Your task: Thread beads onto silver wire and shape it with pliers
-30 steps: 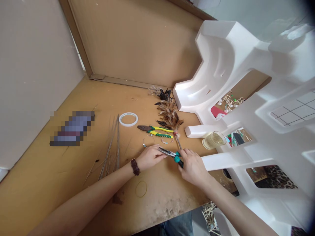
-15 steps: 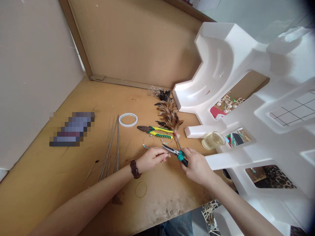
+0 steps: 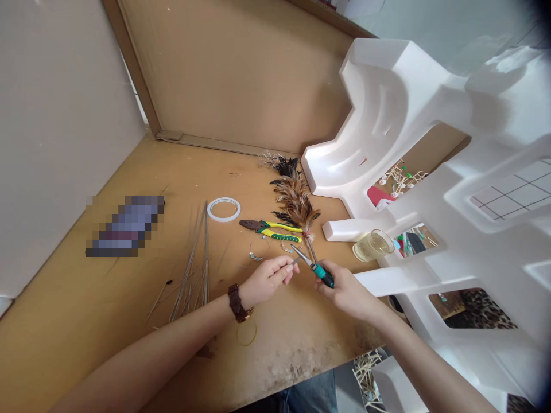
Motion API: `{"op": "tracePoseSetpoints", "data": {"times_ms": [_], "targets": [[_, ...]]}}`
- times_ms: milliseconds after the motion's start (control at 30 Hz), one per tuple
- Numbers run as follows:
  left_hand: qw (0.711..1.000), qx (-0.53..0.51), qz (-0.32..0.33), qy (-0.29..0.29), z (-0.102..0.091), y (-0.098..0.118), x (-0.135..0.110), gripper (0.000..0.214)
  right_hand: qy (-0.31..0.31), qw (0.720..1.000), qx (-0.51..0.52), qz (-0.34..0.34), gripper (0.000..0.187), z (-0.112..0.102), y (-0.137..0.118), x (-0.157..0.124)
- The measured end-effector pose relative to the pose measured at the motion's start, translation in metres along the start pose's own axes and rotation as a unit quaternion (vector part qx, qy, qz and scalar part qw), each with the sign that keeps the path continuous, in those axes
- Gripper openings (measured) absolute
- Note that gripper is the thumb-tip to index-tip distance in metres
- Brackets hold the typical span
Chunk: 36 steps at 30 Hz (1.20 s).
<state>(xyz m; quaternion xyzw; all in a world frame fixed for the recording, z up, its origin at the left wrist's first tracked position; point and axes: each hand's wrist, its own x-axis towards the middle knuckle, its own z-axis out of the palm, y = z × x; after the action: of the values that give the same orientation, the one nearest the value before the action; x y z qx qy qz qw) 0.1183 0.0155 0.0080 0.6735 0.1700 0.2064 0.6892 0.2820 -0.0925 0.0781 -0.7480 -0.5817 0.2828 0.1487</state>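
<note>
My right hand (image 3: 344,287) is closed round the teal handles of small needle-nose pliers (image 3: 310,264), whose jaws point up and left. My left hand (image 3: 267,279), with a brown watch strap on the wrist, pinches a thin piece of wire next to the jaws; the piece is too small to see clearly. Both hands hover just above the brown table (image 3: 142,172). A bundle of brown feathers (image 3: 295,201) tied on a stick lies just beyond them, beside yellow-and-green pliers (image 3: 272,230) and small beaded wire pieces (image 3: 258,252).
A white tape ring (image 3: 224,209) and a sheaf of thin wires (image 3: 193,264) lie to the left. A large white foam block (image 3: 430,143) fills the right side, with a clear cup (image 3: 373,245) at its foot. A rubber band (image 3: 247,331) lies near the front edge. Cardboard walls stand behind.
Both hands have lifted slightly and shifted right. The pliers' jaws have tilted upward, away from the table, and my left fingers stay at their tip.
</note>
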Motion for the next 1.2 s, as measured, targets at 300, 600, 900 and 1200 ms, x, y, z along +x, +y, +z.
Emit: {"op": "tracePoseSetpoints", "data": {"times_ms": [300, 600, 900, 1200], "targets": [[0.984, -0.172, -0.011, -0.05, -0.004, -0.003, 0.007, 0.021, -0.005, 0.997, 0.074, 0.007, 0.011, 0.0, 0.006, 0.005], [0.996, 0.02, 0.052, 0.067, -0.01, -0.028, 0.009, 0.022, 0.068, 0.996, 0.055, 0.033, 0.014, 0.003, 0.024, 0.007], [0.996, 0.008, 0.02, 0.091, -0.011, -0.044, 0.014, 0.02, 0.082, 0.995, 0.047, 0.028, 0.012, 0.004, 0.025, 0.002], [0.995, -0.026, -0.031, 0.092, -0.016, -0.042, 0.018, 0.025, 0.057, 0.993, 0.096, 0.023, 0.016, 0.004, 0.022, 0.001]]}}
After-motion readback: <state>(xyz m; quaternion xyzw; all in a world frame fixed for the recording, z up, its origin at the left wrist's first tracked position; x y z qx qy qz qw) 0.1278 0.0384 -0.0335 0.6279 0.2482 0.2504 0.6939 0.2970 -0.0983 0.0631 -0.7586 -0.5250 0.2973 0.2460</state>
